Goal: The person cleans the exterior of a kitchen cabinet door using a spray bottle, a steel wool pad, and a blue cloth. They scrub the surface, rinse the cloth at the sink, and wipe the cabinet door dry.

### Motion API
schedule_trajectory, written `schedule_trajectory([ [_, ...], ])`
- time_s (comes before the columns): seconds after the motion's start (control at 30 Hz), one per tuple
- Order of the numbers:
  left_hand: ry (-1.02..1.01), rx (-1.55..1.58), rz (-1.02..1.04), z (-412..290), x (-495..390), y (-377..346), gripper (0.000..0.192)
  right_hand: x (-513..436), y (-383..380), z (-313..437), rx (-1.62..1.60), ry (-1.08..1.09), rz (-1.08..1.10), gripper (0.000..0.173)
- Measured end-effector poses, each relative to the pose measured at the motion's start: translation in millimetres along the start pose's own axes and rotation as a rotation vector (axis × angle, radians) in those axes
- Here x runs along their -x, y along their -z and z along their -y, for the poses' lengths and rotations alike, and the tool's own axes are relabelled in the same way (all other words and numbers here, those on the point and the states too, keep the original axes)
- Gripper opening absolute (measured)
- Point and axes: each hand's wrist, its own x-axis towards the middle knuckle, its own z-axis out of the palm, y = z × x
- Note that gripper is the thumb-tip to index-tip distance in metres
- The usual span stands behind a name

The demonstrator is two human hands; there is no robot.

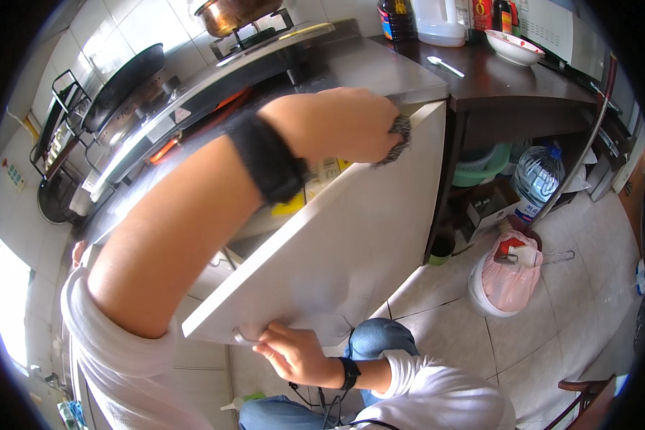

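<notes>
My left hand (338,123) reaches across from the left and presses a dark, wiry metal scouring pad (400,140) against the inner upper part of a white cabinet door (349,236), near its hinge side. The door stands swung out from under the steel counter. Lower down, my right hand (301,355) grips a small curved door handle (243,337) near the door's free corner. Both wrists wear black bands. Behind the left forearm, yellow and pale packages (322,174) show inside the cabinet, partly hidden.
A gas stove (247,43) with a copper-coloured pot (236,16) stands above. On the dark side counter are a white bowl (513,48), a white spoon (446,66) and bottles. A lined bin (478,290) and water bottle (537,174) occupy the right floor.
</notes>
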Motion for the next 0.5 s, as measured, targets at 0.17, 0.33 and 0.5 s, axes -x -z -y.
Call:
schedule_trajectory([
  [0.17,0.072,-0.156,-0.046,-19.3,-46.5,1.5,0.036,9.2,13.4,3.7,-0.003,0.021,0.075,0.012],
  [0.33,0.073,-0.14,0.051,-12.5,-10.1,4.5,0.034,8.1,17.8,0.0,0.01,0.053,0.118,0.013],
  [0.5,0.065,-0.043,0.122,-20.9,110.2,12.7,0.016,8.9,16.7,0.9,-0.016,0.017,0.125,0.013],
])
